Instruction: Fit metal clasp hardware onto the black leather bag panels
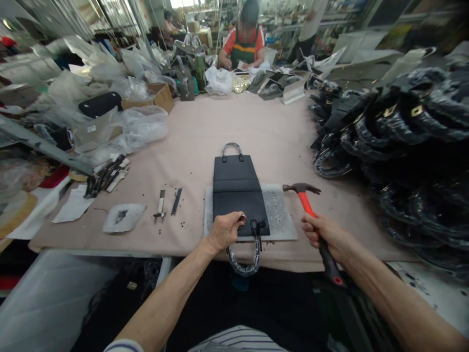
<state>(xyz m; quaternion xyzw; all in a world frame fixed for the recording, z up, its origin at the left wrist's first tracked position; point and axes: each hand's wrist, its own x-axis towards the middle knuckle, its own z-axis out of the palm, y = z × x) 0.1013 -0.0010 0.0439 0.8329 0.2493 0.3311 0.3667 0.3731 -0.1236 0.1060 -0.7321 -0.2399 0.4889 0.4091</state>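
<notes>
A flat black bag [237,193] with wrapped handles at both ends lies on a grey slab [280,215] at the table's near edge. My left hand [224,231] is closed in a pinch on the bag's near edge beside the handle fitting, holding a small metal piece I cannot make out. My right hand [326,234] grips the red-and-black handle of a hammer [307,201], whose head hangs just right of the bag above the slab. The bag's near handle [245,261] hangs over the table edge.
A heap of black bags [399,142] fills the right side. Small metal tools [167,201], a white dish [123,217] and dark strips [106,177] lie left of the slab. Plastic bags and boxes [120,112] crowd the far left. A person in an orange shirt [244,41] works at the far end.
</notes>
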